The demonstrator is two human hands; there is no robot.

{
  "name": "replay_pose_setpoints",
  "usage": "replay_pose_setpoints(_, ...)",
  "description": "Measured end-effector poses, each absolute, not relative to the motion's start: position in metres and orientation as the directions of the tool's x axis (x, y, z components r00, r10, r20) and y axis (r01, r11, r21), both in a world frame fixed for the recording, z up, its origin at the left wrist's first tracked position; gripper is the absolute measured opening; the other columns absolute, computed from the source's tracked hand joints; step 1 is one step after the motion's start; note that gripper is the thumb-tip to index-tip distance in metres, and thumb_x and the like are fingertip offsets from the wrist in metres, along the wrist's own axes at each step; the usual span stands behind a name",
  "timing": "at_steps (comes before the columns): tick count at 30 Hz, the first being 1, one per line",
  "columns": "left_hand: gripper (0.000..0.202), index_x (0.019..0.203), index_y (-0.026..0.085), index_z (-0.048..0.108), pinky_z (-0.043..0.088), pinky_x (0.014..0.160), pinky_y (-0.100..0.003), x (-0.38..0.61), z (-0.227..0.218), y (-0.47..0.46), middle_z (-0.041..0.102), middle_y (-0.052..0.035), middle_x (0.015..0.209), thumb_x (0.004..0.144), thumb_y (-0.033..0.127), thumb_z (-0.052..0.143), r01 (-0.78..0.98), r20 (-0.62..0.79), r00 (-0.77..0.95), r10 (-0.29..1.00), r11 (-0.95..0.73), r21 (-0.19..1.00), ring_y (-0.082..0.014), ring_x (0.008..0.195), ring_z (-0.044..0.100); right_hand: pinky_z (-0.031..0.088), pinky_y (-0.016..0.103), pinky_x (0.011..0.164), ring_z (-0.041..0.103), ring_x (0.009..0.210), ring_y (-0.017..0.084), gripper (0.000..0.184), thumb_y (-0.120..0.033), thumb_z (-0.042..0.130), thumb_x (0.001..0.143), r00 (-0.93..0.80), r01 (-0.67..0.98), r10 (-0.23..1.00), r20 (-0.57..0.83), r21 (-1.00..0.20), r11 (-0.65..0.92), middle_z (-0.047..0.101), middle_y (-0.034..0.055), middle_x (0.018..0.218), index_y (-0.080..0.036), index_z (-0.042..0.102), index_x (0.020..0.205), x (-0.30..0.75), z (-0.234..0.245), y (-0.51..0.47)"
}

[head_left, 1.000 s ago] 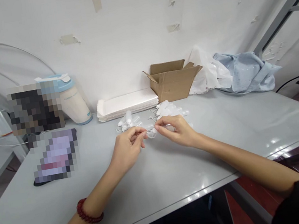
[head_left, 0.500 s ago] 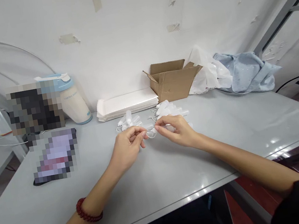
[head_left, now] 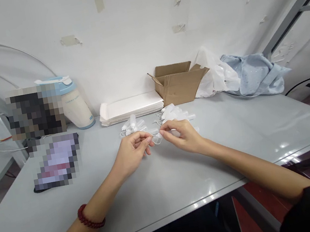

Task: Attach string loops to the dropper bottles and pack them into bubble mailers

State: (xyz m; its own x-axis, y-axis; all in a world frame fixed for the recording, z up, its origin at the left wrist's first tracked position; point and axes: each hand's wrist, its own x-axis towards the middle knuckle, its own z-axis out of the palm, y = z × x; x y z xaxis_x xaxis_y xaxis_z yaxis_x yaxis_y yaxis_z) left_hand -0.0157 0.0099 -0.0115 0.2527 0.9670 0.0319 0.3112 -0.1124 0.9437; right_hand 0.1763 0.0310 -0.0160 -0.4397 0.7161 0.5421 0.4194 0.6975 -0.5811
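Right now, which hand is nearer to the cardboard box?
Right. The right hand is in front of the cardboard box; the left hand is farther off, in front and to the left of it.

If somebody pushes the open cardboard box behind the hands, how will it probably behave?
The cardboard box would probably slide rather than roll, since it looks flat-sided. Its open flaps look thin, so they may bend when gripped. Its weight is uncertain, as the inside is mostly hidden.
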Motion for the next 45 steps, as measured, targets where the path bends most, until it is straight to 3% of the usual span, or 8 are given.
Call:
replay_pose_setpoints(19, 0.018, 0.080, 0.016, 0.062, 0.045, 0.052, -0.025, -0.013, -0.010, 0.008, 0.064, -0.0011, 0.070, 0.081, 0.033, 0.057, 0.275, 0.030, 0.265, 0.964, -0.106, 0.956, -0.0106, 0.053, 0.055, 0.040, 0.023, 0.060, 0.049, 0.058, 0.010, 0.018, -0.022, 0.046, 0.085, -0.473, 0.441, 0.725, 0.501, -0.579, 0.686, 0.060, 0.0002, 0.063, -0.017, 0.057, 0.071, 0.176, -0.016, 0.031)
replay_pose_setpoints(36, 0.015, 0.073, 0.017, 0.059, 0.044, 0.054, -0.025, -0.004, -0.010, -0.001, 0.062, -0.0003, 0.065, 0.080, 0.029, 0.054, 0.310, 0.005, 0.280, 0.960, -0.096, 0.946, -0.0109, 0.052, 0.054, 0.034, 0.019, 0.049, 0.042, 0.048, 0.007, 0.018, -0.019, 0.044, 0.083, -0.481, 0.398, 0.717, 0.505, -0.602, 0.692, 0.052, -0.0024, 0.055, -0.017, 0.053, 0.067, 0.172, -0.027, 0.029)
replay_pose_setpoints(45, 0.016, 0.072, 0.017, 0.059, 0.046, 0.053, -0.026, -0.004, -0.016, 0.001, 0.062, -0.0009, 0.064, 0.080, 0.029, 0.052, 0.338, 0.005, 0.301, 0.954, -0.112, 0.935, -0.0116, 0.051, 0.055, 0.035, 0.019, 0.050, 0.043, 0.049, 0.007, 0.019, -0.019, 0.044, 0.083, -0.501, 0.408, 0.721, 0.478, -0.605, 0.684, 0.053, -0.0022, 0.055, -0.017, 0.054, 0.068, 0.170, -0.033, 0.028)
